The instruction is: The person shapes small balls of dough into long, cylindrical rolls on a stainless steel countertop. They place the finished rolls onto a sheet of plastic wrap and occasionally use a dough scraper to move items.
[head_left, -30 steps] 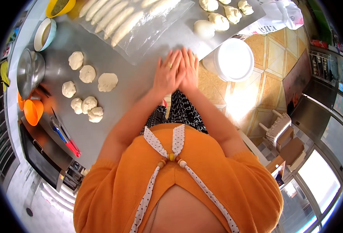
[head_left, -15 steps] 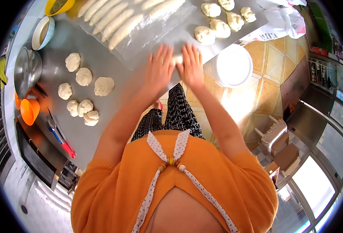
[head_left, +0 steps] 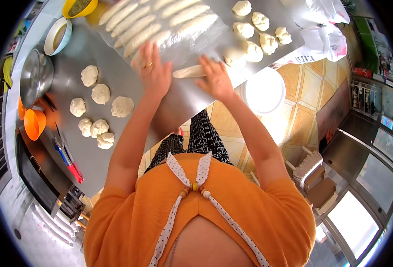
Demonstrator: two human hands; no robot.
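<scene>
A short, tapered dough roll (head_left: 189, 72) lies on the metal table (head_left: 172, 104) between my hands. My right hand (head_left: 216, 80) has its fingers spread over the right end of that roll. My left hand (head_left: 155, 75) is apart from the roll, fingers stretched out at the lower edge of a clear plastic sheet (head_left: 209, 38); it looks open and holds nothing visible. On the sheet several long dough rolls (head_left: 136, 30) lie in slanting rows, and my left fingertips partly cover the nearest ones.
Several dough lumps (head_left: 101, 94) sit at left, more lumps (head_left: 244, 30) at far right. A steel bowl (head_left: 36, 75), white bowl (head_left: 58, 36), yellow bowl (head_left: 78, 8), orange cup (head_left: 34, 124) and red-handled tongs (head_left: 71, 162) line the left side. Below the table's right edge stands a white bucket (head_left: 265, 91).
My hands were side by side over the dough and have parted. The left has moved left to the plastic sheet; the right stays at the dough roll, which now shows more fully.
</scene>
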